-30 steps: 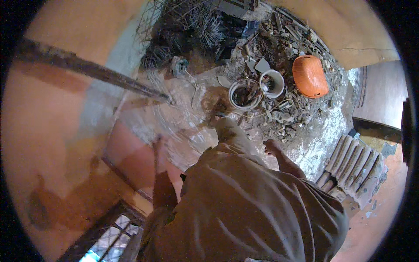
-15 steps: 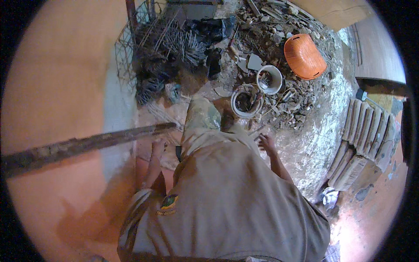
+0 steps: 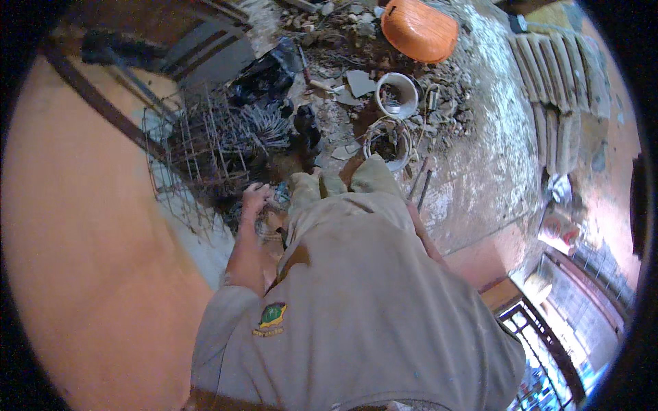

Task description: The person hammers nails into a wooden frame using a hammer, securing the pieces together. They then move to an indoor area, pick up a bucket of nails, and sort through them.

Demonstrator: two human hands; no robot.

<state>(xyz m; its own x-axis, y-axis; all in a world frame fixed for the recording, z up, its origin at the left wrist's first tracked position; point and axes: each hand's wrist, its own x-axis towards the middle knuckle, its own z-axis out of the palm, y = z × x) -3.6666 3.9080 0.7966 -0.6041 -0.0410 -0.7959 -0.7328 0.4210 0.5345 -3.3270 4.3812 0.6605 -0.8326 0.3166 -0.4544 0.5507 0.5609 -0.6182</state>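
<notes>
My left hand (image 3: 257, 195) is in front of my left side, fingers loosely bent and apart, with nothing visible in it. Just beyond it lies a tangle of wire and steel bars (image 3: 218, 140), partly shaped as open cages. Along my right side runs my right forearm (image 3: 429, 240); its hand is mostly hidden by my body, so its fingers do not show. Two thin, dark bars (image 3: 423, 183), like the handles of a tool, stick out just ahead of that arm. Whether the right hand holds them cannot be made out.
Two round buckets (image 3: 397, 96) stand beside rubble (image 3: 449, 103) ahead of me. An orange plastic tub (image 3: 419, 31) lies on the heap. Stacked, filled sacks (image 3: 562, 75) are at the far right. A plain wall (image 3: 89, 226) rises on my left, and black plastic (image 3: 267, 75) lies near the wires.
My view has turned left, and the buckets and wire cages sit differently in it. My left hand has moved forward toward the wires. My right hand has slipped mostly behind my body.
</notes>
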